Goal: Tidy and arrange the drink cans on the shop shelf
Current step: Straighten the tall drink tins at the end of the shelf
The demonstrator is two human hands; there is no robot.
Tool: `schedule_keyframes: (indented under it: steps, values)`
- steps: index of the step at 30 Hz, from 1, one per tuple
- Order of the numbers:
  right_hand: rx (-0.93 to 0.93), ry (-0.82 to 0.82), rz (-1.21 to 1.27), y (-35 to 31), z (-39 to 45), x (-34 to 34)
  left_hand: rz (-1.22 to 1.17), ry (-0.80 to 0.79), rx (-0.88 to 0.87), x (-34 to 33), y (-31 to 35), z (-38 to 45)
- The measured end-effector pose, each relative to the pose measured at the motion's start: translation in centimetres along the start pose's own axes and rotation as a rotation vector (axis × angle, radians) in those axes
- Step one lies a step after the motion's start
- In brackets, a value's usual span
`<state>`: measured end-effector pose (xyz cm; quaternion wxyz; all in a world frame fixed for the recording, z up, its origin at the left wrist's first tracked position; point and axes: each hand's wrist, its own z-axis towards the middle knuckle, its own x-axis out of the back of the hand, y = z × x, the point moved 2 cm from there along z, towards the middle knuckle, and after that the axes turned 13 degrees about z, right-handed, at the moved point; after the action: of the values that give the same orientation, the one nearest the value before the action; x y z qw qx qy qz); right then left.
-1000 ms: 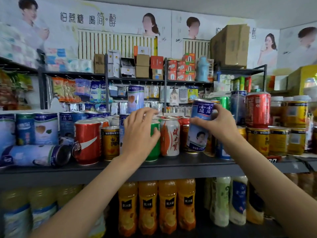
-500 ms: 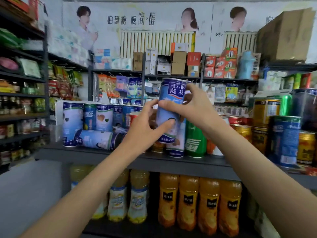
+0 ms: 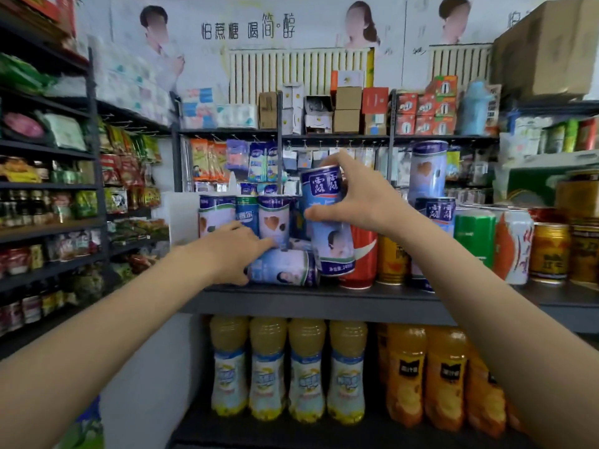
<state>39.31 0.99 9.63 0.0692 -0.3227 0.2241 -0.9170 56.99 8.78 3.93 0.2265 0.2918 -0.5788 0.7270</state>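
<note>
The shelf holds many cans. The right hand grips a tall blue can upright, just above it. Right below, a fallen can lies sideways, pointing left to right. The left hand is nearer and seems to curl around its end.

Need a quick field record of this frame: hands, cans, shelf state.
right hand: grips the tall blue can near its top, held tilted above the shelf
left hand: on the fallen can; whether it grips cannot be told
fallen can: on its side at the shelf's front edge
behind it: upright blue-and-white cans
right of the held can: red can, yellow can, green can
shelf below: bottled juice
</note>
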Motion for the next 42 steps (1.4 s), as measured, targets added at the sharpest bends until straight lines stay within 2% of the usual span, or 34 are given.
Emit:
schedule_keyframes:
  steps: [6, 13, 18, 23, 24, 27, 28, 30, 34, 36, 38, 40, 42]
  values:
    - [-0.115, 0.024, 0.009, 0.6, -0.1, 0.2, 0.181, 0.057, -0.066, 1.3, -0.9, 0.0]
    - [-0.178, 0.069, 0.083, 0.6, 0.3, 0.3, 0.409, 0.43, -0.074, 6.0, -3.1, -0.3]
    - [-0.128, 0.035, 0.029, -0.5, 0.8, -2.3, 0.542, 0.384, -0.132, 5.4, -4.0, 0.1]
    - [-0.129, 0.037, -0.029, 0.5, 1.2, -5.6, 0.533, 0.341, -0.166, 4.0, -4.5, -0.4]
    - [-0.133, 0.046, -0.028, 0.9, 1.3, -6.1, 0.513, 0.38, -0.17, 3.6, -4.7, -0.5]
    - [-0.136, 0.084, -0.018, 1.5, 1.2, -7.1, 0.519, 0.674, -0.19, 2.8, -5.1, -0.7]
    - [-0.131, 0.099, -0.015, 1.7, 1.2, -7.3, 0.471, 0.746, -0.162, 2.5, -5.3, -0.7]
    - [-0.121, 0.12, -0.038, 1.6, 1.2, -7.6, 0.344, 0.783, -0.093, 1.9, -5.5, -0.5]
    - [-0.083, 0.135, -0.128, 1.9, 1.9, -8.5, 0.136, 0.75, 0.052, 0.2, -5.2, -0.6]
    - [-0.09, 0.122, -0.199, 1.8, 2.0, -8.9, -0.062, 0.732, 0.128, -0.3, -4.6, -1.0]
    - [-0.083, 0.102, -0.236, 1.5, 1.8, -9.1, -0.219, 0.784, 0.204, -0.3, -3.7, -1.2]
    - [-0.038, 0.072, -0.271, 1.1, 1.2, -8.4, -0.275, 0.839, 0.223, 0.5, -2.6, -1.2]
    - [0.004, 0.111, -0.327, 0.8, 0.5, -5.9, -0.285, 0.864, 0.208, 1.0, -2.0, -1.0]
